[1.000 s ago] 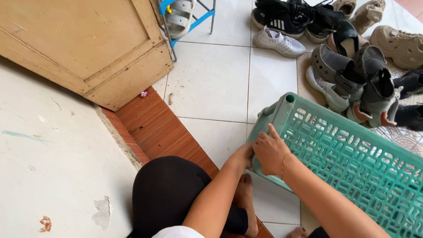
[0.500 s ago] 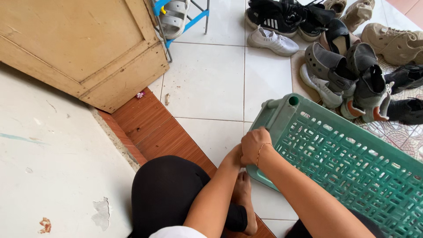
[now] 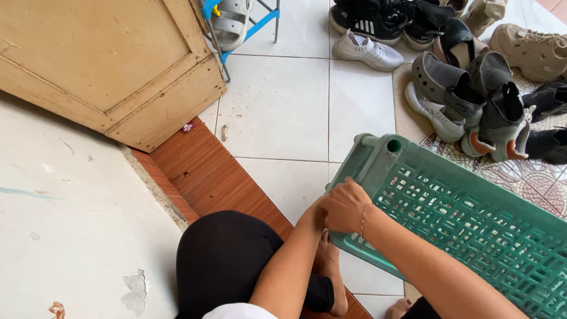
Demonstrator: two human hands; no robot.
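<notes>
A green perforated plastic shelf panel [image 3: 472, 218] lies tilted on the white tiled floor at the right, with a round socket at its far corner. My right hand [image 3: 345, 207], a thin bracelet on its wrist, is closed in a fist over the panel's near left edge. My left hand [image 3: 316, 214] reaches the same corner and is mostly hidden behind the right hand; its fingers do not show. I am crouched, with my black-clad knee [image 3: 230, 260] and bare foot [image 3: 331, 272] just below the hands.
A heap of shoes and sandals [image 3: 466, 88] and a white sneaker [image 3: 366, 50] lie beyond the panel on a patterned mat [image 3: 520, 177]. A wooden door [image 3: 106, 65] stands open at upper left, beside a blue-framed rack [image 3: 248, 29]. Brown tiles [image 3: 207, 177] edge a white wall [image 3: 71, 236].
My right hand went from spread fingers on the panel's edge to a closed fist on it. The hands shifted slightly left along the near corner.
</notes>
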